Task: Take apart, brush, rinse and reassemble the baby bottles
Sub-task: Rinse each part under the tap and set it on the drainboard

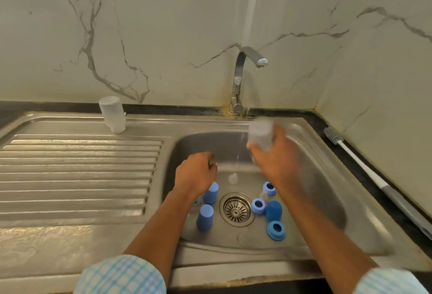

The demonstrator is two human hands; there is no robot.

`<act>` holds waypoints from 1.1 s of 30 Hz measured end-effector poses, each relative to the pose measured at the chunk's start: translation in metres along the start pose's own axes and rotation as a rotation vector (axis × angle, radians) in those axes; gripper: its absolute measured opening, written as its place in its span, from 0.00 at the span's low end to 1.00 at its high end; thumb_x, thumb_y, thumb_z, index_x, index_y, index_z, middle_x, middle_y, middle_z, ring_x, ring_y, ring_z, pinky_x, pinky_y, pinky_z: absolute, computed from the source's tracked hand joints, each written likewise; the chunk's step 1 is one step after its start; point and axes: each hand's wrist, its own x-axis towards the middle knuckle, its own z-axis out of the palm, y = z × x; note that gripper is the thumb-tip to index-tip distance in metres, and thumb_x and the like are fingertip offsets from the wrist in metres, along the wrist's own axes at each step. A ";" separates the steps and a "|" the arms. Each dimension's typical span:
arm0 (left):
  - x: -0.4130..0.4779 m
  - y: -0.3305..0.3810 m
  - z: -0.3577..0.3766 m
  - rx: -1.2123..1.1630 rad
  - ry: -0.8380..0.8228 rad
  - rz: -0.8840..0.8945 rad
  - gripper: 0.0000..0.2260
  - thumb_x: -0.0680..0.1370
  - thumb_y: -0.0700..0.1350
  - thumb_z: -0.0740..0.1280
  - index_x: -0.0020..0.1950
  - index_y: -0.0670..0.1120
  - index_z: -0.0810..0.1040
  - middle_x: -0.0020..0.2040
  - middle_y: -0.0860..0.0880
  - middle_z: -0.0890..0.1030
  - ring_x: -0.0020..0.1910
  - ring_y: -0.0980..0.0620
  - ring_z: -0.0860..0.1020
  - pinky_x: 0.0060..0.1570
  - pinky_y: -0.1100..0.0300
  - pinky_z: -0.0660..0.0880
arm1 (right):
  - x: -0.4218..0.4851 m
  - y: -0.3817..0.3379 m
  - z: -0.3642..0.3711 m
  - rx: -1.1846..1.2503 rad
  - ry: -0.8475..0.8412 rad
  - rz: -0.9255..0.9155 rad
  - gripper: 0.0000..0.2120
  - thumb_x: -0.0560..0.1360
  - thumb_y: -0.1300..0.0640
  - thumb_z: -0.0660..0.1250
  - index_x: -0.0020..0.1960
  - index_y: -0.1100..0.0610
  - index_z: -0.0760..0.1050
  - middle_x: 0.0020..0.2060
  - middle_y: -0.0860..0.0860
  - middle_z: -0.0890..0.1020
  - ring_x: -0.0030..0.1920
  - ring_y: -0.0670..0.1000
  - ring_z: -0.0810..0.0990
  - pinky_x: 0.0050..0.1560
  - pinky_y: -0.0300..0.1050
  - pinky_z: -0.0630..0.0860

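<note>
The right hand grips a clear, blurred bottle; the left hand curls beside it. Holding anything? Can't tell.

Soft, even light falls from above, with glare streaks on the far wall. The right hand is motion-blurred, and wide-angle distortion bends the edges.

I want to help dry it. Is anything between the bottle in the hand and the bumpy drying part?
Nothing visible blocks the held bottle. The left hand sits lower over the sink, and the upturned bottle stands at the draining board's back edge.
</note>
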 end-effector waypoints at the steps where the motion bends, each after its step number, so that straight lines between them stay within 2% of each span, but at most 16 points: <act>1: -0.001 -0.001 0.000 0.005 0.002 0.001 0.12 0.81 0.50 0.61 0.62 0.50 0.78 0.52 0.50 0.83 0.49 0.47 0.81 0.50 0.52 0.78 | 0.000 0.011 0.007 -0.059 -0.135 0.139 0.23 0.69 0.47 0.76 0.59 0.56 0.73 0.53 0.52 0.82 0.48 0.50 0.80 0.51 0.49 0.80; 3: -0.002 -0.002 -0.003 0.001 0.025 -0.005 0.11 0.82 0.50 0.61 0.61 0.50 0.79 0.52 0.49 0.83 0.48 0.47 0.81 0.49 0.53 0.78 | -0.003 0.018 0.011 -0.004 -0.128 0.228 0.23 0.69 0.48 0.76 0.59 0.55 0.74 0.52 0.52 0.82 0.49 0.52 0.81 0.50 0.49 0.79; 5: 0.000 -0.004 -0.005 -0.012 0.075 -0.015 0.14 0.82 0.50 0.61 0.65 0.51 0.78 0.56 0.49 0.83 0.51 0.47 0.81 0.50 0.54 0.77 | -0.003 0.010 0.005 0.137 0.083 0.040 0.23 0.71 0.49 0.75 0.62 0.52 0.72 0.51 0.44 0.79 0.49 0.45 0.79 0.46 0.37 0.74; 7: 0.002 -0.003 -0.005 -0.010 0.083 -0.015 0.15 0.82 0.50 0.61 0.67 0.51 0.77 0.58 0.49 0.83 0.54 0.46 0.81 0.51 0.54 0.75 | -0.005 0.002 -0.001 0.109 0.152 -0.040 0.24 0.72 0.48 0.75 0.63 0.54 0.71 0.48 0.43 0.78 0.45 0.41 0.77 0.43 0.34 0.73; 9: -0.002 -0.002 -0.003 0.007 0.065 -0.020 0.12 0.82 0.50 0.61 0.61 0.50 0.78 0.54 0.48 0.83 0.49 0.46 0.81 0.47 0.54 0.75 | -0.007 0.012 0.006 -0.091 -0.216 0.175 0.25 0.70 0.47 0.76 0.60 0.61 0.76 0.41 0.49 0.80 0.39 0.47 0.80 0.39 0.40 0.77; 11: -0.002 -0.002 -0.005 0.020 0.064 -0.033 0.10 0.82 0.50 0.60 0.57 0.49 0.79 0.51 0.49 0.83 0.46 0.47 0.80 0.45 0.54 0.76 | -0.010 0.015 0.008 -0.109 -0.332 0.229 0.21 0.68 0.47 0.77 0.53 0.60 0.80 0.38 0.51 0.82 0.39 0.50 0.82 0.41 0.46 0.80; 14: 0.003 -0.005 -0.009 0.001 0.113 -0.053 0.12 0.82 0.50 0.60 0.61 0.49 0.79 0.54 0.48 0.83 0.49 0.45 0.81 0.44 0.56 0.74 | -0.008 0.002 0.008 0.074 0.007 0.013 0.21 0.71 0.45 0.74 0.59 0.54 0.76 0.45 0.43 0.80 0.44 0.44 0.78 0.46 0.43 0.76; 15: 0.002 -0.004 -0.009 0.010 0.111 -0.049 0.12 0.82 0.50 0.60 0.62 0.50 0.79 0.54 0.48 0.83 0.50 0.45 0.81 0.43 0.57 0.72 | -0.007 -0.002 0.006 0.064 0.036 -0.010 0.22 0.72 0.45 0.74 0.61 0.54 0.74 0.47 0.44 0.80 0.45 0.45 0.78 0.48 0.43 0.76; 18: -0.002 -0.003 -0.008 0.039 0.096 -0.031 0.12 0.83 0.50 0.60 0.61 0.50 0.79 0.52 0.48 0.83 0.47 0.46 0.81 0.42 0.57 0.70 | -0.001 0.013 0.009 -0.021 -0.192 0.200 0.21 0.70 0.46 0.75 0.56 0.58 0.78 0.45 0.52 0.84 0.43 0.50 0.82 0.48 0.49 0.81; 21: 0.001 -0.005 -0.008 0.035 0.124 -0.046 0.10 0.82 0.50 0.59 0.55 0.49 0.79 0.47 0.48 0.83 0.43 0.47 0.79 0.40 0.55 0.72 | 0.001 0.013 0.002 0.149 0.107 -0.003 0.20 0.71 0.49 0.75 0.60 0.53 0.75 0.50 0.44 0.81 0.47 0.43 0.79 0.44 0.36 0.74; 22: 0.003 -0.005 -0.008 0.044 0.127 -0.047 0.10 0.82 0.50 0.59 0.54 0.48 0.79 0.47 0.48 0.82 0.43 0.46 0.79 0.40 0.55 0.73 | 0.001 0.012 0.002 0.144 0.122 -0.043 0.21 0.72 0.49 0.75 0.60 0.53 0.74 0.50 0.43 0.80 0.47 0.41 0.78 0.45 0.34 0.73; 25: 0.001 -0.003 -0.007 0.038 0.105 -0.043 0.10 0.82 0.50 0.60 0.55 0.48 0.79 0.47 0.47 0.82 0.44 0.44 0.80 0.41 0.55 0.73 | 0.000 0.021 0.004 0.014 -0.191 0.210 0.21 0.70 0.48 0.76 0.56 0.59 0.77 0.46 0.52 0.83 0.41 0.48 0.81 0.42 0.45 0.80; 27: 0.000 -0.006 -0.008 0.026 0.112 -0.046 0.11 0.82 0.50 0.59 0.55 0.49 0.79 0.47 0.48 0.83 0.44 0.44 0.81 0.44 0.54 0.77 | -0.003 0.016 0.003 0.106 -0.065 0.159 0.20 0.70 0.48 0.75 0.57 0.57 0.78 0.47 0.52 0.84 0.42 0.47 0.81 0.38 0.39 0.76; 30: 0.004 -0.008 -0.010 0.007 0.133 -0.049 0.11 0.82 0.50 0.59 0.57 0.50 0.80 0.48 0.47 0.84 0.46 0.44 0.81 0.47 0.53 0.78 | -0.006 0.004 -0.005 0.192 0.199 -0.098 0.23 0.72 0.49 0.76 0.63 0.53 0.73 0.53 0.44 0.81 0.49 0.40 0.78 0.47 0.33 0.73; 31: 0.003 -0.007 -0.009 0.015 0.127 -0.045 0.11 0.82 0.50 0.60 0.57 0.49 0.80 0.50 0.47 0.83 0.48 0.43 0.81 0.46 0.54 0.77 | -0.008 0.003 -0.008 0.140 0.134 -0.099 0.22 0.72 0.50 0.75 0.62 0.55 0.73 0.54 0.45 0.81 0.48 0.40 0.78 0.48 0.33 0.74; 33: -0.002 -0.006 -0.008 0.028 0.119 -0.038 0.10 0.82 0.50 0.60 0.54 0.48 0.79 0.49 0.48 0.83 0.47 0.44 0.81 0.44 0.55 0.75 | -0.009 0.020 -0.002 0.032 -0.150 0.139 0.18 0.72 0.49 0.75 0.54 0.59 0.75 0.52 0.54 0.83 0.43 0.46 0.79 0.47 0.42 0.78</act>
